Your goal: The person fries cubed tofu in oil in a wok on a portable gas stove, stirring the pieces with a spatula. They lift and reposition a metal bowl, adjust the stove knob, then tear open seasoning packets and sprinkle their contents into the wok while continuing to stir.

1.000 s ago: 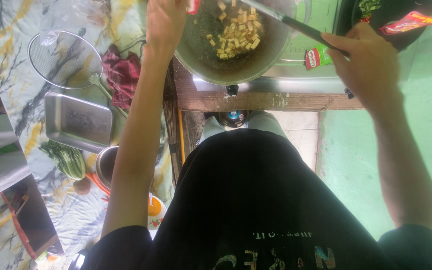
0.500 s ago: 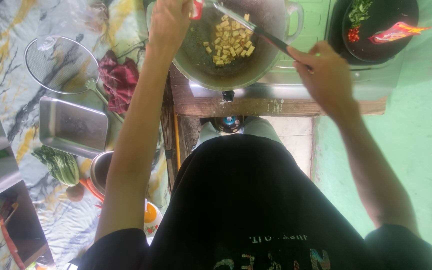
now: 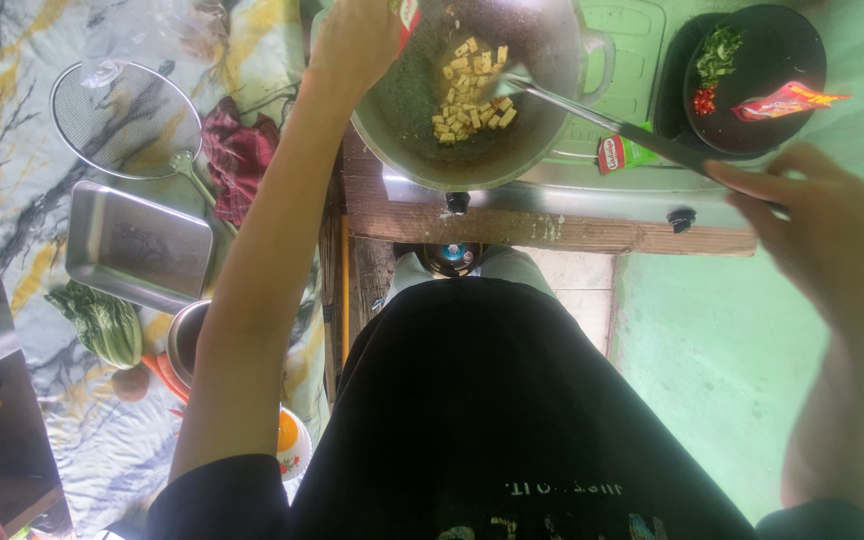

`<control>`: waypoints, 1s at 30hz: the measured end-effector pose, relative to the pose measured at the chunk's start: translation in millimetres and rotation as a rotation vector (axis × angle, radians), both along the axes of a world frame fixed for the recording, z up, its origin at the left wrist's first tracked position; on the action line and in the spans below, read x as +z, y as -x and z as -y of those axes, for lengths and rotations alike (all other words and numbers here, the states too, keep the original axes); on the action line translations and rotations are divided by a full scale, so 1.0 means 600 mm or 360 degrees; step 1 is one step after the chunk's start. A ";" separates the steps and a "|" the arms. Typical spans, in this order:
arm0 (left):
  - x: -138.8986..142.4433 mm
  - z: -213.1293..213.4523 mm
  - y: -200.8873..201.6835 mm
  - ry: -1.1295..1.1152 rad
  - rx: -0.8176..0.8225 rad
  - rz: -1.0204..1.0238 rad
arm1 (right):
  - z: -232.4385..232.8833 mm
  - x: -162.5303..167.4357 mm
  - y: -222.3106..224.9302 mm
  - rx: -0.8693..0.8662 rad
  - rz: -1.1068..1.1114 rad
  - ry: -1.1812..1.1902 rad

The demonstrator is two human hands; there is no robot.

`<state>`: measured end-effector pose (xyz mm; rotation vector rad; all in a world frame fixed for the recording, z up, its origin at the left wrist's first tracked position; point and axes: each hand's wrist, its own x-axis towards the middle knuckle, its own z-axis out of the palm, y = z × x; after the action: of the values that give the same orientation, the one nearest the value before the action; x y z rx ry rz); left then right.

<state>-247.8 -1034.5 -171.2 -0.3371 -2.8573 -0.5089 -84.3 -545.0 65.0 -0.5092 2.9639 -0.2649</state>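
Closest to me is my own black shirt (image 3: 492, 420), filling the bottom of the view. My right hand (image 3: 832, 250) is out past it, on the right. Its fingers are curled around the dark handle of a long metal spatula (image 3: 592, 115), so I can push food from far back and stay away from the heat.

Just past my body is the wooden front edge of the stove stand (image 3: 552, 228), with the steel stove (image 3: 552, 180) on top and two black knobs facing me.

The wok (image 3: 472, 90) sits on the stove's left burner. Small yellow cubes (image 3: 467, 100) lie in the middle of it, and the spatula's end is touching them. My left hand (image 3: 357, 40) is at the wok's left rim, holding it steady. I cannot tell how its fingers sit.

At the stove's far right corner is a black pan (image 3: 752, 80) with chopped greens, red chilli and a red packet, kept close for reaching.

On the marbled tabletop (image 3: 12, 120) to my left lie a steel tray (image 3: 137, 245), a leafy green (image 3: 102, 320), a red cloth (image 3: 237, 155), and farthest back a wire strainer (image 3: 122, 120).
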 end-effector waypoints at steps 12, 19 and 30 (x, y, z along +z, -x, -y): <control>0.029 -0.009 -0.015 -0.0710 0.0129 0.0588 | 0.064 -0.110 -0.005 -0.0016 -0.0096 0.0038; 0.007 0.009 -0.017 -0.0582 -0.0065 0.0203 | 0.000 -0.040 0.016 0.0028 -0.0305 -0.0018; -0.013 -0.015 0.000 0.0129 -0.0234 -0.0084 | 0.053 -0.051 0.037 0.0062 -0.0069 0.0037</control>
<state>-247.6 -1025.3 -179.2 -0.5698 -2.8207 -0.4044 -106.7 -576.6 34.6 -0.5817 2.9923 -0.2887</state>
